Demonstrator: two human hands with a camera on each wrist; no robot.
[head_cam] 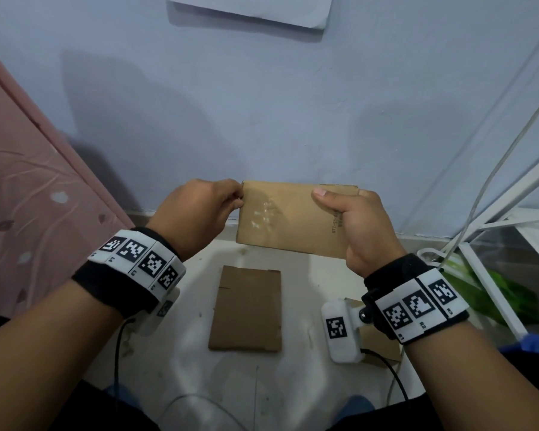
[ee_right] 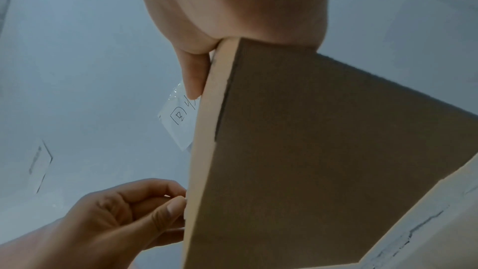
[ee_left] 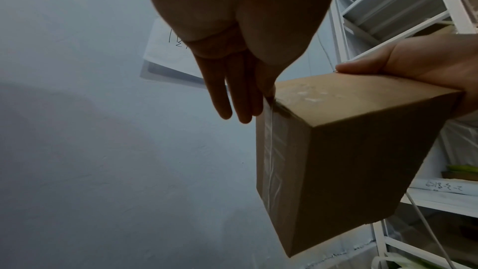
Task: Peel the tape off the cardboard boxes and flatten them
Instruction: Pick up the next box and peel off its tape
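Observation:
I hold a brown cardboard box (head_cam: 290, 217) up in the air in front of a blue wall. My right hand (head_cam: 360, 228) grips its right end, thumb on the near face. My left hand (head_cam: 199, 209) pinches the clear tape (ee_left: 269, 150) at the box's left top corner, between thumb and forefinger. The tape strip runs down the box's left end face (ee_left: 278, 163). In the right wrist view the box (ee_right: 297, 161) fills the centre, with the left hand (ee_right: 134, 212) pinching at its edge. A flattened cardboard box (head_cam: 246, 309) lies on the white surface below.
Another piece of cardboard (head_cam: 378, 337) lies under my right wrist. A white metal shelf frame (head_cam: 492, 213) with cables and a green bag (head_cam: 507, 290) stands to the right. A pink patterned fabric (head_cam: 28, 197) borders the left. A paper sheet (head_cam: 249, 7) hangs on the wall.

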